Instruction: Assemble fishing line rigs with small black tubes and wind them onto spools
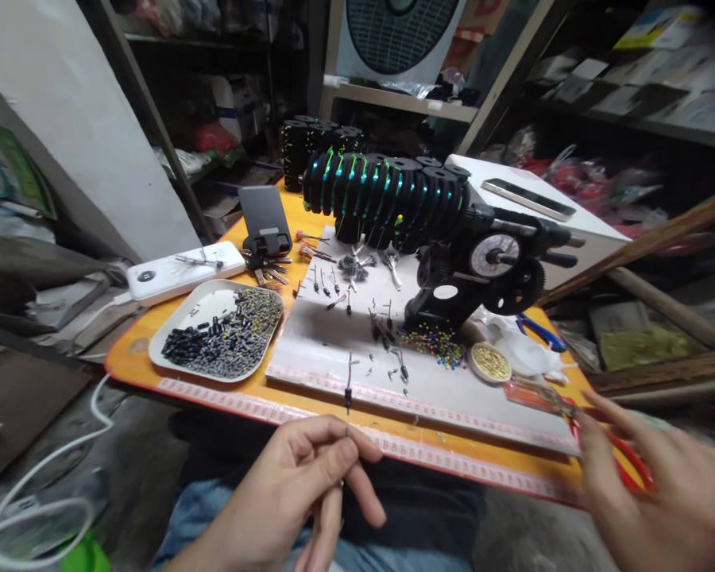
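Observation:
My left hand [313,477] is in front of the table's near edge, thumb and forefinger pinched on a thin line. On that line, just above the fingertips, hangs a small black weight [349,396] with a thin stem. At the right edge my right hand [655,485], partly blurred, reaches over red-handled pliers [625,461]; its fingers are bent around the handles, and whether they grip them is unclear. A black winding device [387,191] with a round dial [496,256] stands behind the board [334,349]. Small black parts [387,330] lie on the board.
At the left are a tray [274,326] of dark and grey pieces and a white power bank [184,270]. A grey phone stand [265,214] is behind them. Coloured beads [434,345], a dish of gold beads [489,362] and blue-handled pliers [542,332] lie right. A measuring tape [453,465] edges the table.

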